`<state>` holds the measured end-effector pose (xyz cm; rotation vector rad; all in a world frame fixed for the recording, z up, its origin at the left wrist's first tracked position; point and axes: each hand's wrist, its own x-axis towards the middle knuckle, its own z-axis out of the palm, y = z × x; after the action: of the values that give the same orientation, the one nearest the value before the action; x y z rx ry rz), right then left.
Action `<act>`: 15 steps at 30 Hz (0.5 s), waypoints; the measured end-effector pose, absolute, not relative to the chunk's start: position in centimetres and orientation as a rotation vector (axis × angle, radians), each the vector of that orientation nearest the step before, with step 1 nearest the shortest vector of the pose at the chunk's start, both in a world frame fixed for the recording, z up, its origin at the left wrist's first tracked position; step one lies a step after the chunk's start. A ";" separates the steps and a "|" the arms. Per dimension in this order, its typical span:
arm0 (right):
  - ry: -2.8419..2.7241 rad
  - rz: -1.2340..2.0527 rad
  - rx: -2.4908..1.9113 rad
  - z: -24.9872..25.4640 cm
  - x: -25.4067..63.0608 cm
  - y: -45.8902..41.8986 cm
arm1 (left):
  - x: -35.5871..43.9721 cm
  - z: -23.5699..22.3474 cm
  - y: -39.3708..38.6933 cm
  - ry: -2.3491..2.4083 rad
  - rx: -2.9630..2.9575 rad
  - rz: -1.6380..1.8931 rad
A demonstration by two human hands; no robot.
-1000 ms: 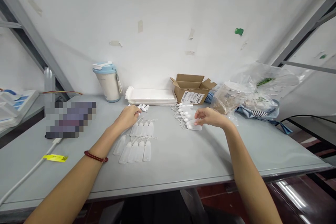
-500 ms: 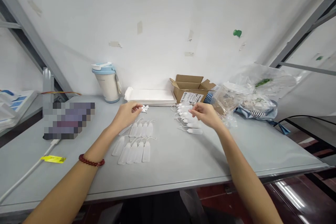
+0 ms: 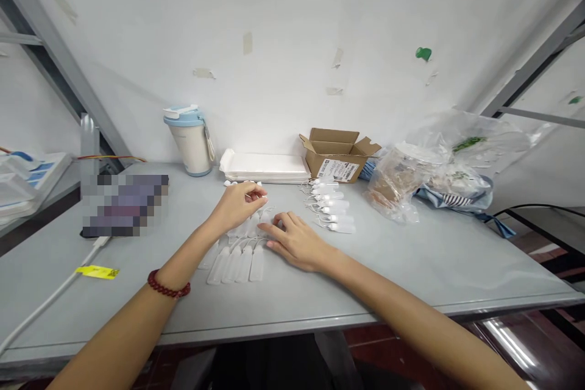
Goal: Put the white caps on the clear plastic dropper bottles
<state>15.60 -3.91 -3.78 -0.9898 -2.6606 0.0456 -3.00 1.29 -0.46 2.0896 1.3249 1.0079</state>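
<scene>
My left hand hovers over the far row of small clear plastic bottles laid flat on the grey table. Its fingers are pinched on a tiny white piece I cannot name. My right hand lies flat on the table beside the bottles, fingers stretched out toward the far row, holding nothing. A second group of capped white bottles lies to the right of both hands. Loose white caps sit just beyond my left hand.
At the back stand a blue-lidded jug, a stack of white trays, an open cardboard box and crumpled plastic bags. A white cable with a yellow tag runs along the left. A metal frame rises on both sides.
My right hand left the capped bottles on the right and came down flat next to the laid-out bottles. My left hand lifted from the caps with a small piece pinched.
</scene>
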 end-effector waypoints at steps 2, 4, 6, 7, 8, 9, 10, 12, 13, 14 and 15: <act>-2.655 0.013 -1.025 -3.7 15.7 -3.6 | -3.0 -0.4 1.2 1.327 2.063 1.018; -2.632 0.012 -1.068 -3.7 15.8 -3.4 | -3.0 -0.4 1.2 1.331 2.050 1.022; -2.615 0.027 -1.119 -3.7 16.1 -3.2 | -3.0 -0.4 1.2 1.323 2.057 1.020; -2.611 0.035 -1.144 -3.7 16.2 -3.1 | -3.0 -0.4 1.2 1.317 2.063 1.016; -2.608 0.041 -1.166 -3.7 16.3 -3.0 | -2.9 -0.4 1.2 1.312 2.070 1.009; -2.607 0.046 -1.183 -3.7 16.4 -2.9 | -2.9 -0.4 1.2 1.309 2.074 1.001; -2.608 0.053 -1.191 -3.7 16.4 -2.9 | -2.9 -0.4 1.2 1.310 2.075 0.993; -2.615 0.071 -1.199 -3.7 16.5 -2.8 | -2.8 -0.5 1.2 1.310 2.079 0.984; -2.619 0.080 -1.200 -3.7 16.4 -2.8 | -2.8 -0.5 1.2 1.307 2.081 0.983; -2.623 0.085 -1.200 -3.7 16.4 -2.9 | -2.8 -0.5 1.2 1.304 2.083 0.984; -2.625 0.085 -1.198 -3.6 16.3 -3.0 | -2.8 -0.6 1.2 1.300 2.084 0.985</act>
<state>16.30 -2.98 -3.64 -1.1978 -2.6249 0.0854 -2.83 1.25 -0.58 2.0841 1.2998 0.9849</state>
